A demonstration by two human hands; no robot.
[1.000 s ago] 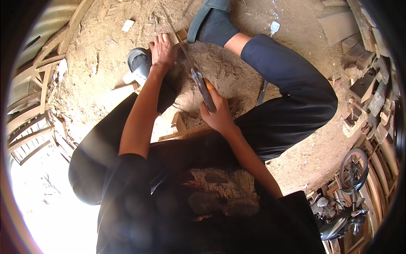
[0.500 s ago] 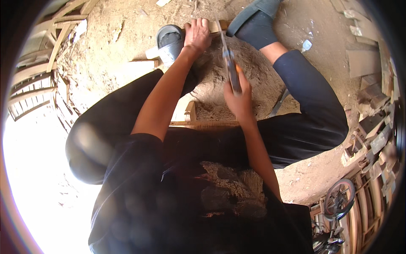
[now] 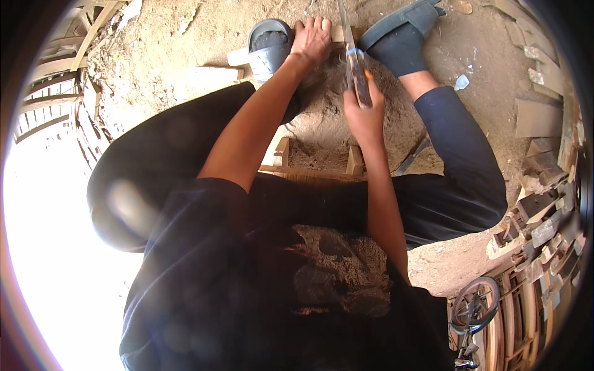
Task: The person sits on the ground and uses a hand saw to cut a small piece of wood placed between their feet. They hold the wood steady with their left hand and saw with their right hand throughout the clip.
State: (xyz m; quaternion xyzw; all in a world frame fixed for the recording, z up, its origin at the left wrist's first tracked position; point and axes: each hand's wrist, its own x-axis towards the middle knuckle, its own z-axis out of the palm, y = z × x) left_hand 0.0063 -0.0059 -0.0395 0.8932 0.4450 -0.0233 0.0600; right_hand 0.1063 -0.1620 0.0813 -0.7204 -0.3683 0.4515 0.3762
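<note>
My right hand (image 3: 366, 114) is closed round the dark handle of a handsaw (image 3: 358, 77). Its narrow blade points away from me and crosses a short wooden piece (image 3: 338, 33) at the top of the view. Just left of the blade, my left hand (image 3: 314, 41) presses down with its fingers curled over that wood. A sandalled left foot (image 3: 270, 46) rests beside this hand. On the other side of the saw, the right foot in a dark sock and sandal (image 3: 396, 40) lies close to the wood's end. The blade's contact with the wood is hard to make out.
Under my legs is a wooden seat board (image 3: 315, 175) with short upright blocks. A dark flat tool (image 3: 411, 156) lies by my right leg. An offcut (image 3: 221, 73) sits left on the dirt floor. Stacked wood scraps (image 3: 544, 210) and a bicycle wheel (image 3: 475, 304) stand right.
The saw and my right hand have moved forward, away from my body. My left hand stays on the wood. The whole view has shifted slightly.
</note>
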